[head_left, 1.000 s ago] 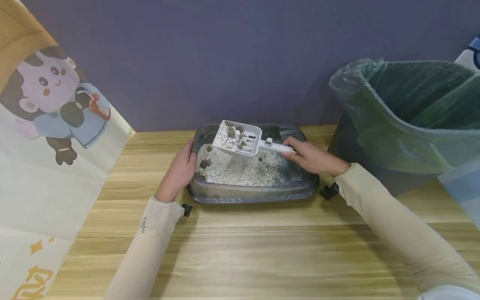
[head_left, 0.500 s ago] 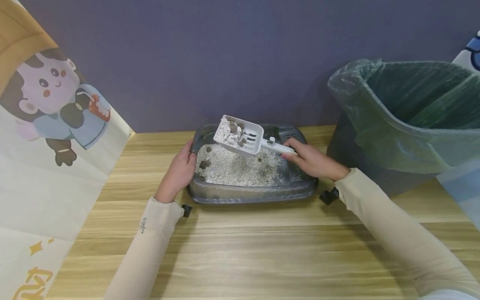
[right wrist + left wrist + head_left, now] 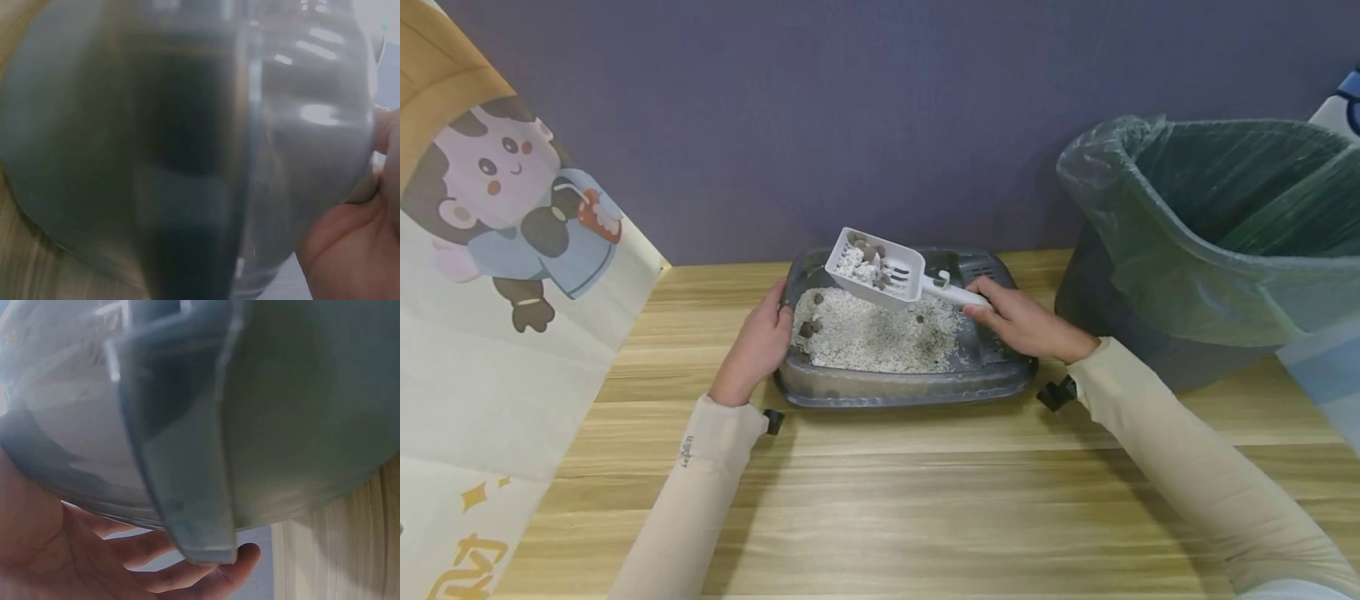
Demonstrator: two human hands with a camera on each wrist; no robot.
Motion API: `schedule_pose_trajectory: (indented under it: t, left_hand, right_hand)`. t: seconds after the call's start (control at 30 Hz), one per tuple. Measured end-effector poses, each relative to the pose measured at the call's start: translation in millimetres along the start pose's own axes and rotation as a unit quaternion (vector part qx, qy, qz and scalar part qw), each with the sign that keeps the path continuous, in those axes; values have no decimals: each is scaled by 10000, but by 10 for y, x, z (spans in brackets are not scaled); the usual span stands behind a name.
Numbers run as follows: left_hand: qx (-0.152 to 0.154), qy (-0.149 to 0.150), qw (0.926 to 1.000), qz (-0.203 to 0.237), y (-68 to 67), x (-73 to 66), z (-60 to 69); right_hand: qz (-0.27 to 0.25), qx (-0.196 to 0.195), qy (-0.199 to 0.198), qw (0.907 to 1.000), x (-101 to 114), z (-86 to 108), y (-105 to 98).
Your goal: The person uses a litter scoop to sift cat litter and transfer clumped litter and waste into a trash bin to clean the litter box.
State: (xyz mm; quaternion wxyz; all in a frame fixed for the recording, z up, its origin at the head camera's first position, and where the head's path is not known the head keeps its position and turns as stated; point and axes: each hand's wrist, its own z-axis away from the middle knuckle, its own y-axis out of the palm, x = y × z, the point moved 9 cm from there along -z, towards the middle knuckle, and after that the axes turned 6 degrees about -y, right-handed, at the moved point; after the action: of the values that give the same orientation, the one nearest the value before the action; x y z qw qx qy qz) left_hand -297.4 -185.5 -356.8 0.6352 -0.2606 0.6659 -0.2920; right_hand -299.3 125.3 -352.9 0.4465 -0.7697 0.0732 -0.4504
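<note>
In the head view my right hand (image 3: 1026, 318) grips the handle of a white slotted litter scoop (image 3: 912, 275). The scoop hangs above a grey litter box (image 3: 880, 387), carrying brown clumps (image 3: 867, 247) and some white litter. Pale granular litter (image 3: 880, 337) covers much of the box floor, with a few brown clumps (image 3: 808, 327) at its left side. My left hand (image 3: 758, 346) holds the box by its left rim. In the left wrist view, the fingers (image 3: 187, 575) lie along the box's outer side. Part of my right hand (image 3: 356, 244) shows at the right wrist view's edge.
A tall grey bin (image 3: 1093, 292) lined with a translucent green bag (image 3: 1150, 275) stands right of the box. Behind the box rises a dark blue-purple wall (image 3: 850, 125). A cartoon-printed panel (image 3: 490, 375) borders the wooden surface (image 3: 910, 500) on the left.
The scoop has risen slightly and its tilt has shifted. The load in it has moved about, and less white litter shows in it. My left hand stays on the rim.
</note>
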Motion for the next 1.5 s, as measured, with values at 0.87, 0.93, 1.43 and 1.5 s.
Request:
schedule_pose_trajectory:
  t: [0.87,0.93,1.43,1.5]
  left_hand:
    - [10,10,10000,-16,7,6,-2]
    - [15,11,10000,-8,6,4,1]
    - [-42,73,9999,78,-11,-24,15]
    - [-38,88,9999,65,-11,-24,14]
  right_hand:
    - [-82,-378,-297,9988,106,43,-118]
    - [-27,-550,-356,9978,125,48,-164]
    - [534,-1300,-558,9885,118,93,-224]
    - [547,-1311,-598,9881,106,103,-207]
